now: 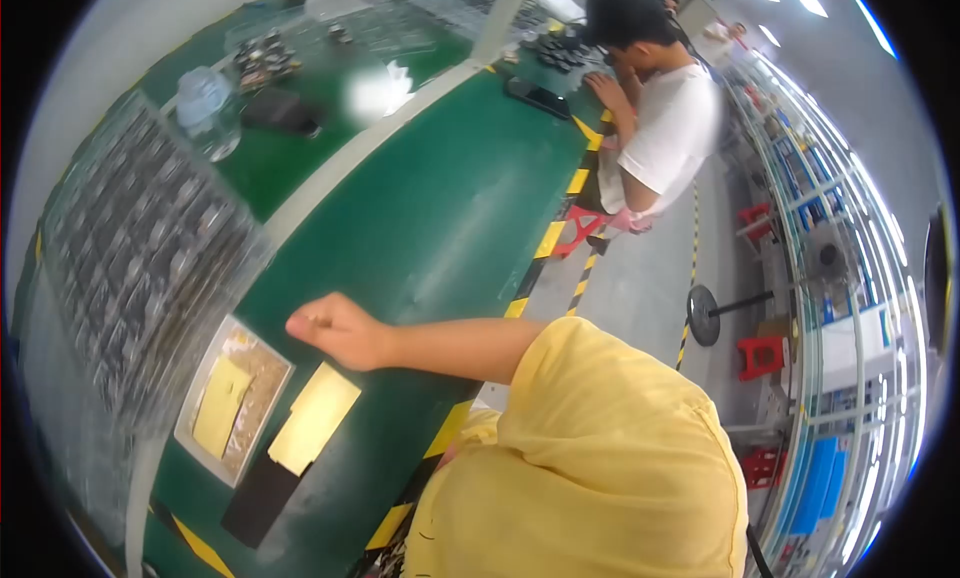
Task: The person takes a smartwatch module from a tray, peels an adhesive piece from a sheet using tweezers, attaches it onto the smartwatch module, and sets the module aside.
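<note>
My right hand [340, 330] is closed in a fist over the green tabletop [400, 238], just beyond a shallow white box [190, 433]. What its fingers hold, if anything, is hidden. In the box, a yellow pad-like piece [220, 408] lies on a brownish, speckled bottom. Below my wrist is a second yellow piece [315, 418] with a stepped edge, partly covering a flat dark strip [265, 503]. My forearm reaches in from a yellow sleeve [610, 408]. My left hand does not show clearly anywhere.
A tall stack of clear plastic trays [140, 248] with dark compartments stands at the left. Past a pale divider [340, 163] are a plastic bottle [208, 108] and a dark flat object [282, 112]. A co-worker [665, 118] sits farther along, near a phone [538, 97].
</note>
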Motion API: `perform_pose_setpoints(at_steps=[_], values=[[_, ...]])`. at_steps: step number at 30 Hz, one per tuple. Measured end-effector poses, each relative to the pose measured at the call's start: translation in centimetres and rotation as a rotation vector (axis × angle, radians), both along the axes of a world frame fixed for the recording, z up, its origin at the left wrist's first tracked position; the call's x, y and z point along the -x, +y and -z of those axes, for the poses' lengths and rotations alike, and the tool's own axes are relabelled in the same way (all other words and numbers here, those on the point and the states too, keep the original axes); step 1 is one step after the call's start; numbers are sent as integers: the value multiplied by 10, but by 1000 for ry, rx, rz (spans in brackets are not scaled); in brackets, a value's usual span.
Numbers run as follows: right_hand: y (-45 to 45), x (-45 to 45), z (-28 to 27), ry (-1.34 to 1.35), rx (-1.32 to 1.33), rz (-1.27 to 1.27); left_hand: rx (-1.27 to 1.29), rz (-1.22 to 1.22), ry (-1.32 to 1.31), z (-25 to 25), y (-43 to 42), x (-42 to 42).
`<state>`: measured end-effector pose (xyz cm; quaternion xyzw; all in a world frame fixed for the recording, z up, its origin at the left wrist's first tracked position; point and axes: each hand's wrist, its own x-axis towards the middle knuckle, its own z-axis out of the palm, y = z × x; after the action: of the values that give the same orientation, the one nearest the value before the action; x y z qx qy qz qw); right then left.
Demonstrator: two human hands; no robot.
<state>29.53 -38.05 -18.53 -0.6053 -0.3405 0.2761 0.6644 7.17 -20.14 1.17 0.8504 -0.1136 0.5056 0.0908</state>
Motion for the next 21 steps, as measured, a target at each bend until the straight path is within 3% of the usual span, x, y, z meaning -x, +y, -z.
perform_pose_setpoints(at_steps=[12, 21], values=[[-1, -6, 6, 104, -100, 18, 1, 155, 57, -14, -33, -12], [0, -12, 2, 337, -213, -1, -3, 171, 60, -16, -38, -19]])
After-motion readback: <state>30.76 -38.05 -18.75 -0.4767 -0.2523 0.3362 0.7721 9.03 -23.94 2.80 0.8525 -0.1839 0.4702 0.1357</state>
